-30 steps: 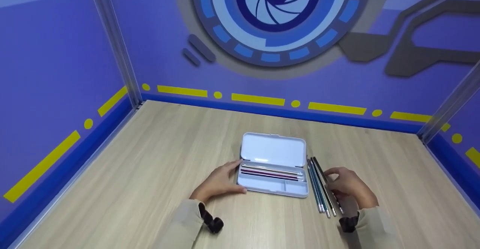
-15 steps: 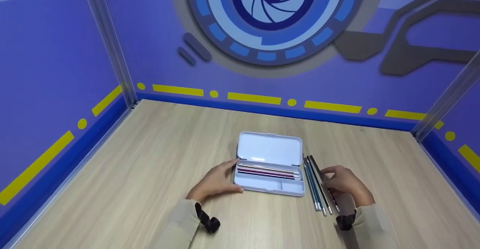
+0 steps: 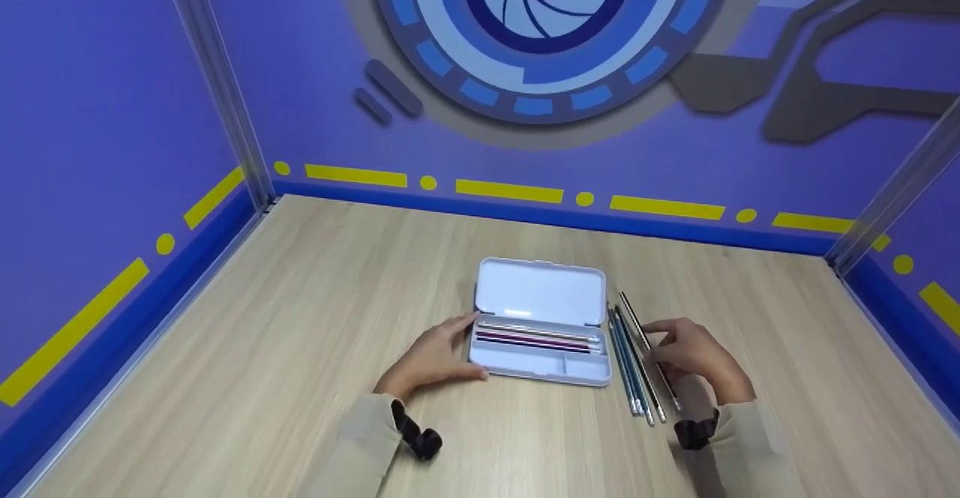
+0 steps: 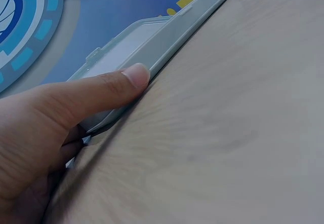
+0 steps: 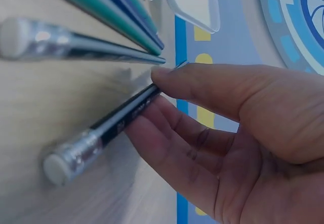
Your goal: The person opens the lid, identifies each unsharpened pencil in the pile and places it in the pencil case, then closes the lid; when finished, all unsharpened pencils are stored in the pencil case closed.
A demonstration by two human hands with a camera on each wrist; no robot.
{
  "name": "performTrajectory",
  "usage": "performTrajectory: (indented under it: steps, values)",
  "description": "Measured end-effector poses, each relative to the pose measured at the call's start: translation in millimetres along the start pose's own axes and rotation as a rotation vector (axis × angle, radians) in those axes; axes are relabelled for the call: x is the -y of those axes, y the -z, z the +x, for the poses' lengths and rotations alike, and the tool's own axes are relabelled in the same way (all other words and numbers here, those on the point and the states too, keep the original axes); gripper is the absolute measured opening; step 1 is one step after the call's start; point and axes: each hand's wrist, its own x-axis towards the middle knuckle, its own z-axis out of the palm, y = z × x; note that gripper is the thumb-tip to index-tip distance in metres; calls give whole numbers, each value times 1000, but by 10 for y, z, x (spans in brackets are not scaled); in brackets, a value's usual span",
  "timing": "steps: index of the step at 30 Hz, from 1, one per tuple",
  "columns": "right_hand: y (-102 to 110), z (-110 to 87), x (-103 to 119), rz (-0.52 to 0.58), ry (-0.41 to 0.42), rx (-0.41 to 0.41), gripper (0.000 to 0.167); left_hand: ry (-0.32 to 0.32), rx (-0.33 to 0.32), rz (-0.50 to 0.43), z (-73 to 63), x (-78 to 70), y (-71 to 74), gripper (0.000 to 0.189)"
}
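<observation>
A white pencil case [image 3: 517,363] lies on the table with its lid [image 3: 540,289] swung back. Several pencils [image 3: 536,337] lie side by side in its long rear compartment. My left hand [image 3: 431,357] grips the case's left end, thumb along the front edge and fingers toward the back; the left wrist view shows the thumb [image 4: 109,89] on the front wall. To the right of the case, my right hand [image 3: 696,355] pinches a dark pencil [image 5: 119,117] between thumb and fingers, its white eraser end toward me. Several more pencils [image 3: 626,367], teal and dark, lie beside it.
The case's front part holds a long compartment and a small square one [image 3: 587,369] at right. Blue-purple walls [image 3: 360,93] close in the wooden table [image 3: 315,280] at the back and sides.
The dark pencil in my right hand has risen slightly at its far end and come away from the other pencils. My left hand keeps its grip on the case. The head view has shifted a little.
</observation>
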Motion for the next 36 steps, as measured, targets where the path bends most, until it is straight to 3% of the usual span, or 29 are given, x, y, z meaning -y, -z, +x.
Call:
performTrajectory:
  steps: [14, 25, 33, 36]
  values:
    - [74, -2, 266, 9, 111, -92, 43, -8, -1, 5, 29, -10, -5, 103]
    - [-37, 72, 449, 18, 192, -161, 39, 13, 3, 0, 22, -17, -11, 102]
    - [-185, 173, 630, -107, 392, -229, 32, -4, 0, 3, 19, 3, -7, 102]
    - [-244, 202, 686, -121, 432, -227, 31, 4, 5, -7, 16, -11, -6, 102]
